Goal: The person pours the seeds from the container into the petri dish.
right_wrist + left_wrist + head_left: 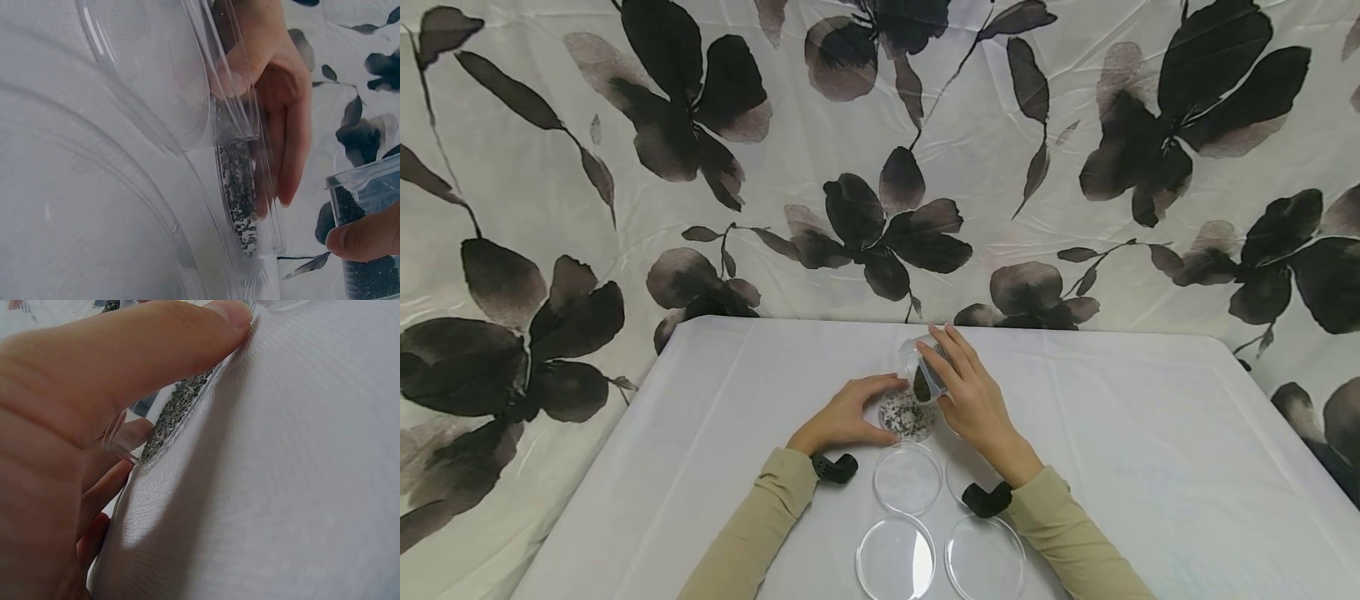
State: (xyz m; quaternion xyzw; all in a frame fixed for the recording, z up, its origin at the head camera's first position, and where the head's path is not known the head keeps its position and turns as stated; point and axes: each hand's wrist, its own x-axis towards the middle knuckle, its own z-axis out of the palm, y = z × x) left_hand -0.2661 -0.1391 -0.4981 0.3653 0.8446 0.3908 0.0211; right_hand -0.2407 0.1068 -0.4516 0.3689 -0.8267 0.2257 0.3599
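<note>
My left hand (850,414) grips a clear petri dish (908,418) by its sides, thumb at the near edge and fingers at the far edge. Dark flaky grains (178,412) are scattered over the dish's bottom. Above its far right side, my right hand (979,410) holds a small clear plastic box (931,377), tilted toward the dish. Dark grains are heaped inside the box, and in the right wrist view the right thumb (362,239) presses against its wall. Behind the box, another clear round piece (910,354) is partly hidden by it.
Clear round dishes or lids lie nearer on the white cloth: one (907,478) just before the filled dish, two more (896,557) (985,558) at the front. Another (957,477) is partly under the right wrist. A floral curtain (880,225) hangs behind the table.
</note>
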